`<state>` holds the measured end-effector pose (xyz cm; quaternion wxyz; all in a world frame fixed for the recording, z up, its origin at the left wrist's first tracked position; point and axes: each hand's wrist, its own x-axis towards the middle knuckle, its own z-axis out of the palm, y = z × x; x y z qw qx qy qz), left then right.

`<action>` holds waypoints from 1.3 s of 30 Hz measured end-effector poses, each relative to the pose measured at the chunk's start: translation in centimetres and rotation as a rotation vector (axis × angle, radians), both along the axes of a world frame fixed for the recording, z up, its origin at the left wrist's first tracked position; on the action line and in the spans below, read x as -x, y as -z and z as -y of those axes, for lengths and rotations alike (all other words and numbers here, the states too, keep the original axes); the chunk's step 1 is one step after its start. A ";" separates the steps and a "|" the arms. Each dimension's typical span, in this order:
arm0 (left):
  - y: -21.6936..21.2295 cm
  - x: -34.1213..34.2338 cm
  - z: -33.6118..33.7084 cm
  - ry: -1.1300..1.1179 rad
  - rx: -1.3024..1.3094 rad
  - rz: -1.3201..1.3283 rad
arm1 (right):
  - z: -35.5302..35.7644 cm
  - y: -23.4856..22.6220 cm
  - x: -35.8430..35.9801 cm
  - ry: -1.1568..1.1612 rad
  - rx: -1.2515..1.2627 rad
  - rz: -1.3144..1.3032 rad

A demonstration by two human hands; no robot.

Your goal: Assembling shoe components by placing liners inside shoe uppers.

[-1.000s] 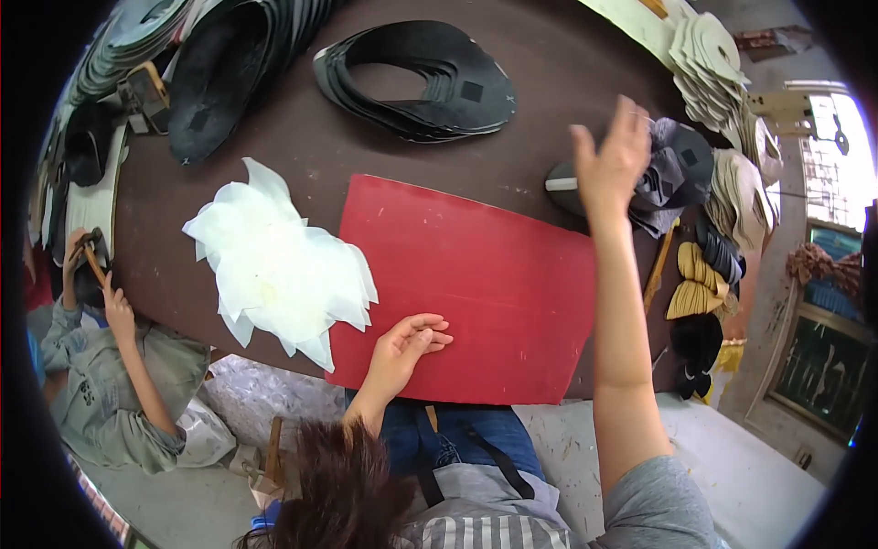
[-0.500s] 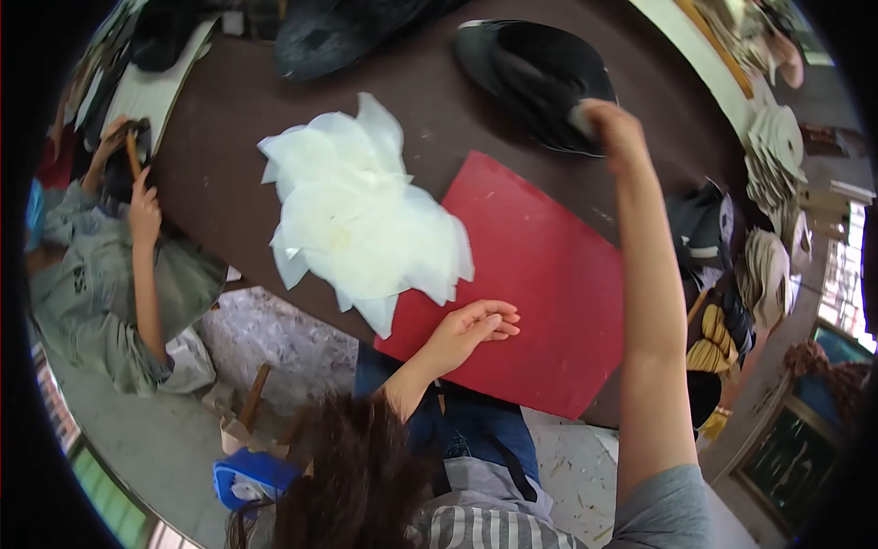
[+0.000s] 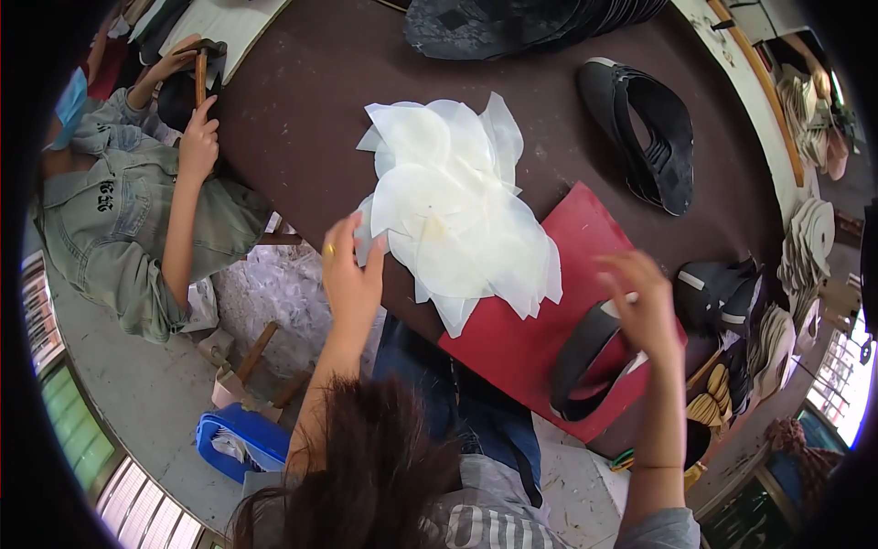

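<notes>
A loose pile of translucent white cut pieces [image 3: 457, 206] lies on the dark table, overlapping the red sheet's far left part. My left hand [image 3: 350, 284] is at the pile's left edge, fingers and thumb apart around the tip of one piece. A curved black shoe upper piece [image 3: 578, 352] with pale inner patches rests on the red sheet [image 3: 508, 329]. Above its right side is my right hand [image 3: 645, 302], fingers spread and slightly blurred, apparently not gripping it. Farther back right sits a stack of similar black shoe uppers [image 3: 672, 151].
More dark pieces [image 3: 512, 27] are stacked at the table's far edge. Black-and-white shoe parts [image 3: 718, 297] lie at the right edge. At left, another person's hand [image 3: 198, 142] holds a wooden-handled tool [image 3: 201, 78]. A blue bin [image 3: 240, 444] stands on the floor.
My right hand has come back from the black stack, and a black upper piece now lies on the red sheet. My left hand has moved left to the white pile. The view has shifted.
</notes>
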<state>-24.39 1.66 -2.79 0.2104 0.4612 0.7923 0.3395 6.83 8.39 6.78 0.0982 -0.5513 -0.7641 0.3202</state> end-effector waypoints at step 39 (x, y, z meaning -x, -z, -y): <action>-2.5 -28.2 -0.9 0.949 0.286 0.531 | 12.9 6.1 -18.3 1.050 0.470 -1.158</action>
